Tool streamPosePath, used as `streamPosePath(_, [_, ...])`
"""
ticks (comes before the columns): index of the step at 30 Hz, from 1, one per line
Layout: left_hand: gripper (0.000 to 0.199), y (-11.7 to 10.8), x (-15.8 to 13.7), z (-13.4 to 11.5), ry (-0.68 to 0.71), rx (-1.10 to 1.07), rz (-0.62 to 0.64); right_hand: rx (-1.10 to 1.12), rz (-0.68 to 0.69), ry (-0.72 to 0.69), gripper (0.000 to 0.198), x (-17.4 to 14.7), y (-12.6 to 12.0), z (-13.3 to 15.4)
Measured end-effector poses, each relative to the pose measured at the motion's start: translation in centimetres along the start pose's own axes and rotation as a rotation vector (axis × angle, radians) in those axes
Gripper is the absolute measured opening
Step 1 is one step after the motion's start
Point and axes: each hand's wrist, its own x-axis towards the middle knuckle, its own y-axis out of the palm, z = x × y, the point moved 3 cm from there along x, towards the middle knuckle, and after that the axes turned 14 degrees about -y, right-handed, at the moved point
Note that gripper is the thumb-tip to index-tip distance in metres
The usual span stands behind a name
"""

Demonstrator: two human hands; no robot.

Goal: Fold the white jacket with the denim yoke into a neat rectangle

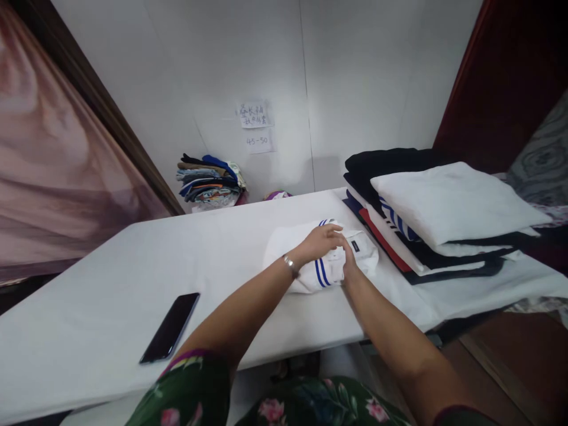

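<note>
So going left to right: there's a phone (pixel 170 327) on the table (pixel 102 296), well apart from the work, so it's fine where it is. The shirt (pixel 326 275), white with blue stripes, lies on the table in front of the person, bunched into a small bundle. My read is that it's mid-fold.

The left hand (pixel 323 241) reaches over the top of it, fingers loosely bent. Can't tell if that grip actually has fabric pinched or is just resting there. Ideally it'd press flat and keep the striped part from creeping while the other side gets squared up.

The right hand (pixel 349 257) is edge-on beside it, near the label (pixel 355 246), and its grip is mostly hidden, so no idea how far open it is or if it's holding cloth. I'd have it work gently outward, easing wrinkles toward the edge rather than tugging, or the collar end probably skews.

Far right, the folded pile (pixel 457 201) sits just beside the shirt, so elbows and sweeps should stay short there.
</note>
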Motion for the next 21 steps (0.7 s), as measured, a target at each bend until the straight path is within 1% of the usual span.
streamPosePath(1, [0.03,-0.9,-0.9,0.5,0.063,-0.058,-0.053,0.01,-0.01,0.003,0.065,-0.1,-0.1,-0.1])
streamPosePath(2, [0.03,-1.9,-1.8,1.4,0.108,-0.077,-0.147,0.006,-0.011,0.011,0.066,-0.3,-0.1,-0.2])
streamPosePath(3, [0.03,-2.9,-2.6,2.6,0.116,-0.041,-0.264,-0.01,-0.005,0.025,0.068,-0.4,-0.1,-0.2])
streamPosePath(4, [0.031,-3.7,-3.3,4.0,0.086,0.05,-0.382,-0.039,0.005,0.042,0.071,-0.5,0.0,-0.3])
streamPosePath(5, [0.033,-4.3,-3.8,5.5,0.037,0.177,-0.458,-0.074,0.022,0.059,0.074,-0.6,0.1,-0.3])
streamPosePath(6, [0.038,-4.4,-4.2,7.1,-0.01,0.314,-0.488,-0.105,0.044,0.074,0.076,-0.7,0.2,-0.3])
streamPosePath(7, [0.043,-4.2,-4.4,8.4,-0.035,0.449,-0.475,-0.123,0.067,0.088,0.077,-0.8,0.4,-0.3])
streamPosePath(9, [0.053,-3.0,-4.4,10.4,-0.03,0.675,-0.397,-0.096,0.104,0.12,0.077,-0.9,0.6,0.0])
streamPosePath(10, [0.056,-2.2,-4.4,10.9,-0.009,0.754,-0.363,-0.059,0.12,0.147,0.074,-0.8,0.8,0.2])
streamPosePath(12, [0.058,-0.5,-4.0,11.0,0.034,0.843,-0.336,0.011,0.155,0.219,0.064,-0.6,1.0,0.6])
streamPosePath(14, [0.06,0.8,-3.4,10.2,0.067,0.863,-0.333,0.021,0.18,0.279,0.054,-0.2,0.9,1.1])
streamPosePath(17, [0.064,2.0,-2.2,8.2,0.097,0.818,-0.32,-0.082,0.154,0.298,0.041,1.0,-0.4,2.3])
streamPosePath(19, [0.065,2.2,-1.4,6.9,0.112,0.746,-0.288,-0.161,0.113,0.284,0.036,2.0,-2.1,3.1])
streamPosePath(21, [0.064,1.7,-0.8,6.0,0.115,0.656,-0.273,-0.219,0.073,0.271,0.034,2.9,-4.0,3.7])
